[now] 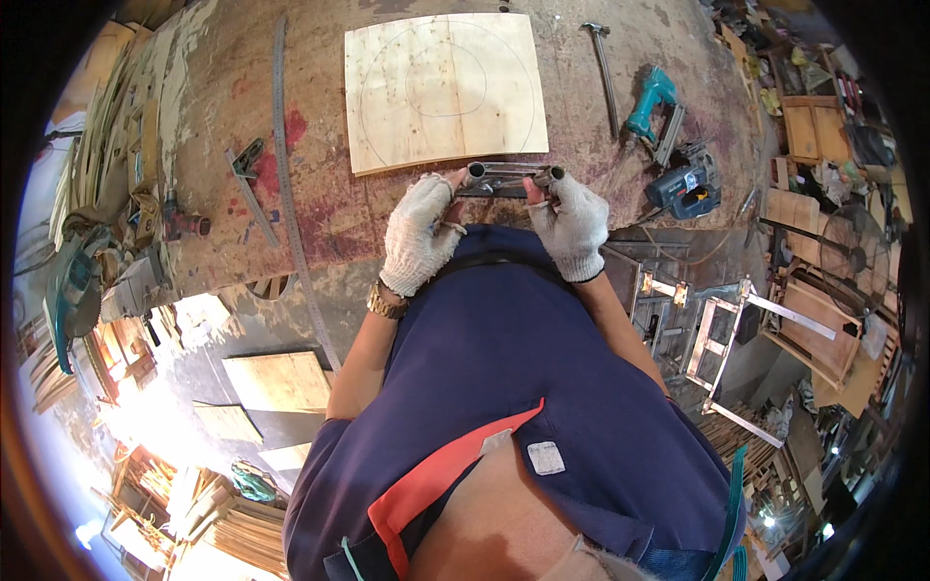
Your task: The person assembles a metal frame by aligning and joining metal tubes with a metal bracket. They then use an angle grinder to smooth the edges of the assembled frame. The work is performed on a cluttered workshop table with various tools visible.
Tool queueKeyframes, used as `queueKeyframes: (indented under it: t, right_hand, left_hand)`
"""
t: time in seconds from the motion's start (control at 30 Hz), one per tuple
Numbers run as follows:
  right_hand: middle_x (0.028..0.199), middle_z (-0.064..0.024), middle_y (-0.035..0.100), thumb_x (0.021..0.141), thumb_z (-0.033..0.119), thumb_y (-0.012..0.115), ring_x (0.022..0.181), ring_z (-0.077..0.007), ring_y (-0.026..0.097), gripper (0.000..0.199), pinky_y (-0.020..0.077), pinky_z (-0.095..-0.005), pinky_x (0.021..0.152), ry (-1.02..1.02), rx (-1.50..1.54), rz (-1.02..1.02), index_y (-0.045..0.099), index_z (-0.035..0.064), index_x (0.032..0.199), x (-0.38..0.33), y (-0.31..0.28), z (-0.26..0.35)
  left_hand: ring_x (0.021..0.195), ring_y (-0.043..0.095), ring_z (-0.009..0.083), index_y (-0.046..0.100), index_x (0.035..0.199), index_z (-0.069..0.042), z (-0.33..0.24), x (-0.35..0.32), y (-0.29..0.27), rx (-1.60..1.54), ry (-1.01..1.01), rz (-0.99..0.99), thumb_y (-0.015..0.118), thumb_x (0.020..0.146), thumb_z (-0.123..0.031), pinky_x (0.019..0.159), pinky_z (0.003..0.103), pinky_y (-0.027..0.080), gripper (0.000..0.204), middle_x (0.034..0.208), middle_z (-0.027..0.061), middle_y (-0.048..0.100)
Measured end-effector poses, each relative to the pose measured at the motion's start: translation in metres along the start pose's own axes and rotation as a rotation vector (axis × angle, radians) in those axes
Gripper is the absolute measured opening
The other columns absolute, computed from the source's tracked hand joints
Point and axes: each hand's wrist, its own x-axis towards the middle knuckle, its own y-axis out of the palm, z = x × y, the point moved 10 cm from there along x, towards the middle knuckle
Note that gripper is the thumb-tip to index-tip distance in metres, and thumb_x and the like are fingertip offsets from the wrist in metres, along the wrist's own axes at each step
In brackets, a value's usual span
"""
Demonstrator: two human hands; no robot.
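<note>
Now I'm watching knit-gloved left hand [417, 235] and right hand [573, 228] grasping tube-ended metal frame [504, 184] over workbench [339, 228], just beside pencil-marked plywood sheet [446, 92]; knit possibly slipping on metal, frame then scraping sheet.

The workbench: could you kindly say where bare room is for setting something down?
Between the long metal ruler and the plywood sheet, and between that sheet and the hammer. Crowded: around the teal nailer and jigsaw, and below the sheet, by your left hand and right hand.
</note>
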Motion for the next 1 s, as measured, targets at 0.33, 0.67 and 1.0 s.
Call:
queueKeyframes:
  t: [0.33, 0.67, 1.0]
  right_hand:
    - [0.063, -0.0096, 0.06, 0.092, 0.019, 0.084, 0.052, -0.025, 0.06, 0.017, 0.045, -0.0346, 0.051, 0.058, -0.011, 0.056, 0.072, 0.0058, 0.091, -0.003, 0.007, -0.007]
    - [0.064, -0.0087, 0.063, 0.093, 0.018, 0.083, 0.054, -0.0247, 0.063, 0.016, 0.0471, -0.035, 0.052, 0.029, 0.04, 0.063, 0.073, 0.006, 0.092, -0.005, 0.007, -0.009]
    - [0.067, -0.0093, 0.065, 0.088, 0.03, 0.086, 0.06, -0.0272, 0.069, 0.028, 0.0523, -0.0374, 0.056, 0.164, 0.064, 0.251, 0.07, 0.0069, 0.086, -0.017, 0.031, -0.035]
  left_hand:
    - [0.097, 0.075, 0.0267, 0.069, 0.131, 0.001, 0.013, -0.002, 0.005, -0.1, -0.132, -0.033, 0.075, 0.092, 0.001, 0.099, 0.034, 0.054, 0.04, 0.109, 0.0172, 0.074]
    - [0.078, 0.068, 0.0206, 0.075, 0.111, 0.0, 0.017, 0.005, 0.005, -0.132, -0.21, -0.049, 0.073, 0.095, -0.003, 0.078, 0.032, 0.055, 0.016, 0.089, 0.0114, 0.071]
    - [0.078, 0.066, 0.0281, 0.074, 0.11, -0.002, 0.035, 0.002, 0.015, -0.055, -0.149, 0.0, 0.075, 0.093, -0.009, 0.071, 0.034, 0.052, 0.019, 0.092, 0.0129, 0.068]
